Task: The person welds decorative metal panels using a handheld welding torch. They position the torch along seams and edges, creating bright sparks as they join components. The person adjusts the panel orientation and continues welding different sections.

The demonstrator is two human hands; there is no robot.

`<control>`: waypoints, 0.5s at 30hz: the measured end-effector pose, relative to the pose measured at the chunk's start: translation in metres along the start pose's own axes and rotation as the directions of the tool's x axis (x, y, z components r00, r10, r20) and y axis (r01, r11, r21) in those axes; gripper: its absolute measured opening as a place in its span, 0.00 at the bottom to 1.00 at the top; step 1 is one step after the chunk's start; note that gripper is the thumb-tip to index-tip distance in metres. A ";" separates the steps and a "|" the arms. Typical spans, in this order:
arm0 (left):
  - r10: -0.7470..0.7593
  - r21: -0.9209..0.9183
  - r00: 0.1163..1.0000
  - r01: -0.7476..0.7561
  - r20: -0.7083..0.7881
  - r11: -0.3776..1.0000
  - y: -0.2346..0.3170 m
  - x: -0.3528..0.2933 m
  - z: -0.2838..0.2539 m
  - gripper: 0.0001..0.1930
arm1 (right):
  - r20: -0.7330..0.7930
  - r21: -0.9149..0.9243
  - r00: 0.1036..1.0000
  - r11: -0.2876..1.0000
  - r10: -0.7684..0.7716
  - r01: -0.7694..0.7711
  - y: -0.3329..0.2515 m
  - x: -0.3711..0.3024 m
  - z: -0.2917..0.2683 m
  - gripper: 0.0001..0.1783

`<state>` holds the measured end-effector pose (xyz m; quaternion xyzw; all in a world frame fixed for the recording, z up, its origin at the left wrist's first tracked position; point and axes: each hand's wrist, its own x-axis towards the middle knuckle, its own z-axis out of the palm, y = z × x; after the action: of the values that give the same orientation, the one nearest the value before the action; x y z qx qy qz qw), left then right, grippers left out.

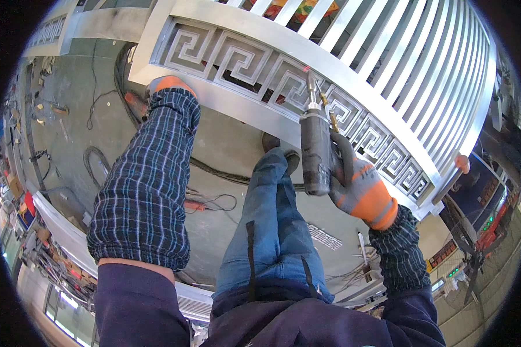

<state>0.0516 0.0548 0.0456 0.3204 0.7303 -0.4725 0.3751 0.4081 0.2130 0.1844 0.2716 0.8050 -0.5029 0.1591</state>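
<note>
dark blue jacket cloth and checked sleeve covers (142, 191) fill the near lower edge, with a blue-jeaned leg (272, 225) running up between the forearms. right hand (362, 194), in a grey and orange glove, is closed around the grip of a dark grey, barrel-shaped power tool (316, 151); the tool stands nearly upright, its slim metal tip touching or just short of the silver metal gate (353, 63), at the gate's band of square spiral fretwork (237, 61). a small brass fitting sits on the tool just below the tip. left hand (167, 84), also in an orange glove, lies at the gate's lower rail, left of the tool; the sleeve hides most of it, so i cannot tell whether it grips the rail or only rests there. above the fretwork band, the gate carries a row of plain flat silver bars. below the gate, grey concrete floor (92, 127) shows black cables (98, 159) in loose loops. a small cut-out fretwork piece (324, 236) lies on the floor below the tool, near the leg. far left of the gate, small boxes and clutter line the edge, too small to tell apart. right of the gate, dark machines with green and red lights stand.
</note>
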 end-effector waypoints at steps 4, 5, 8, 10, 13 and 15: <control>-0.127 -0.241 0.986 0.098 -0.110 0.966 -0.002 0.008 0.010 0.16 | 0.062 -0.096 0.998 0.995 0.001 0.005 -0.001 -0.008 0.001 0.39; -0.085 -0.181 0.993 0.068 -0.087 0.981 -0.005 0.012 0.016 0.16 | 0.105 -0.134 0.994 0.991 0.025 -0.011 -0.001 -0.006 0.001 0.38; -0.107 -0.222 0.989 0.083 -0.099 0.972 0.005 0.017 0.014 0.16 | 0.057 -0.227 0.998 0.974 0.035 -0.021 0.000 0.003 0.001 0.35; -0.094 -0.175 0.993 0.081 -0.066 0.981 0.001 0.022 0.018 0.18 | 0.146 -0.314 0.981 0.946 0.128 -0.077 0.008 0.001 -0.004 0.28; -0.035 -0.048 0.998 0.033 -0.049 0.998 0.001 0.007 0.009 0.19 | 0.136 -0.323 0.988 0.946 0.075 -0.028 0.021 0.002 0.000 0.26; -0.021 -0.032 0.999 0.020 -0.044 0.999 0.002 0.003 0.004 0.19 | 0.063 -0.239 0.998 0.971 -0.003 0.018 0.018 0.005 0.001 0.25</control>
<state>0.0525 0.0518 0.0407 0.3176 0.7490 -0.4577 0.3588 0.4147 0.2202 0.1680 0.2305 0.8558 -0.4112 0.2131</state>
